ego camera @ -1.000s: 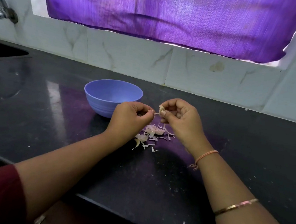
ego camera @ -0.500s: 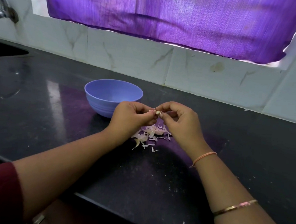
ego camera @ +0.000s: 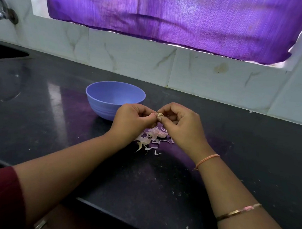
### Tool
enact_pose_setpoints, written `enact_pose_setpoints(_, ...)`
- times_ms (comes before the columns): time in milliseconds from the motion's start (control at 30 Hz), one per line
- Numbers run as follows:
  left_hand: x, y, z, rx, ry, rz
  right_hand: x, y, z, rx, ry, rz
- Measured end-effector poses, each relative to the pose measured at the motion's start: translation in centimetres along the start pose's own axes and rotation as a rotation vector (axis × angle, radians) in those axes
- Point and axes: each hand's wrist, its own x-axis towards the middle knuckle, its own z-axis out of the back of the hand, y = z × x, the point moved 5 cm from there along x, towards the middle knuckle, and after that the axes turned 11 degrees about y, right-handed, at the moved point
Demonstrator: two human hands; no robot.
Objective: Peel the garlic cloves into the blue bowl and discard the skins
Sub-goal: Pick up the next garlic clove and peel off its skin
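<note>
A small garlic clove [ego camera: 159, 115] is pinched between the fingertips of my left hand [ego camera: 133, 121] and my right hand [ego camera: 181, 124], both held just above the black counter. The two hands touch at the clove. Under them lies a pile of pale pink garlic skins [ego camera: 153, 137]. The blue bowl [ego camera: 110, 99] stands upright just left and behind my left hand. What lies inside the bowl cannot be seen from here.
The black stone counter [ego camera: 158, 180] runs left to a dark sink [ego camera: 2, 53] with a metal tap [ego camera: 0, 11]. A white tiled wall [ego camera: 206, 77] and a purple curtain [ego camera: 175, 14] stand behind. The counter's front edge is near my forearms.
My hands have drawn together on the clove and dropped slightly toward the skin pile. The bowl has not moved.
</note>
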Motion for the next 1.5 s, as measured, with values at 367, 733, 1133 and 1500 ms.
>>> enact_pose_setpoints(367, 0.0, -0.2, 0.0, 0.140, -0.012, -0.012, 0.2, -0.1, -0.2, 0.267, -0.023, -0.033)
enact_pose_setpoints(733, -0.1, 0.6, -0.1, 0.203, 0.034, 0.073, 0.0, 0.1, 1.4, 0.443, -0.170, -0.020)
enact_pose_setpoints(1133, -0.2, -0.3, 0.1, 0.174, -0.020, -0.060, 0.0, -1.2, 0.4, 0.236, -0.070, -0.086)
enact_pose_setpoints(1500, -0.1, -0.2, -0.4, -0.059, 0.063, -0.018, 0.0, -0.9, 0.4, 0.017, -0.070, -0.090)
